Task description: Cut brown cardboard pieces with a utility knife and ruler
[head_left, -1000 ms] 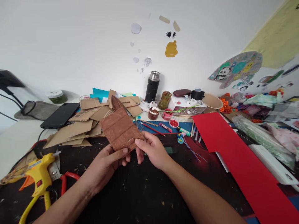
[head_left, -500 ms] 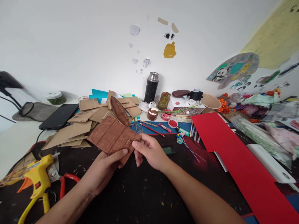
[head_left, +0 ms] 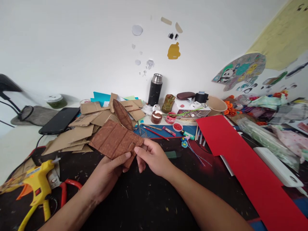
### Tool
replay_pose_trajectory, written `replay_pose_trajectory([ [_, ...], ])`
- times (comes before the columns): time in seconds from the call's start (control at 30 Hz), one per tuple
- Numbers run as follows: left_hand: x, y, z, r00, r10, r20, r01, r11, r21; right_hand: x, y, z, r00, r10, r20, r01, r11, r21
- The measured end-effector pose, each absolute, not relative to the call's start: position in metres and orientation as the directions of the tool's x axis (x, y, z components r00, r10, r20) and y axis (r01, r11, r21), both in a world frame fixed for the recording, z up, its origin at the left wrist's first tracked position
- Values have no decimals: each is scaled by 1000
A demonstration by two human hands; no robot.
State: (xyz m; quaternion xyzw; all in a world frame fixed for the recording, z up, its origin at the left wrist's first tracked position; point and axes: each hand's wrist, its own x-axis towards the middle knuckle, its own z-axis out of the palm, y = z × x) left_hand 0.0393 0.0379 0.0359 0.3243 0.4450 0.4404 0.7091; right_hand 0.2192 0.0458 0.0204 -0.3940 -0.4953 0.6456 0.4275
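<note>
Both hands hold a brown-painted cardboard piece [head_left: 115,139] with ridged panels, lifted a little above the dark table [head_left: 149,199]. My left hand [head_left: 109,171] grips its near edge, thumb on top. My right hand [head_left: 152,157] pinches its right corner between thumb and fingers. A brown leaf-shaped cardboard part [head_left: 122,114] rises just behind the piece.
Loose cardboard scraps [head_left: 79,131] lie at the back left beside a black phone [head_left: 59,120]. A yellow glue gun [head_left: 37,186] and red-handled pliers [head_left: 68,186] lie at the near left. A red paper sheet [head_left: 240,160], a black flask [head_left: 155,89], paint pots and pens fill the right and back.
The cardboard piece has turned from standing steeply to lying flatter and further left. Both hands shifted slightly left with it.
</note>
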Motion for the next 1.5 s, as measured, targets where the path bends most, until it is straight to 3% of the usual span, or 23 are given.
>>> replay_pose_trajectory([
  [0.37,37,42,32,134,913,-386,-378,407,831,217,42,22,-324,942,-89,-52,-112,-992],
  [0.6,42,42,40,74,854,-515,-492,480,726,216,41,25,-352,931,-97,-77,-132,-988],
  [0.73,42,42,39,92,855,-510,-529,476,703,215,42,25,-369,925,-95,-95,-139,-986],
  [1.17,39,42,30,54,902,-429,-464,403,789,214,44,19,-357,928,-105,-145,-166,-975],
  [1.5,40,40,28,71,897,-437,-459,419,784,213,43,18,-326,942,-80,-172,-143,-975],
])
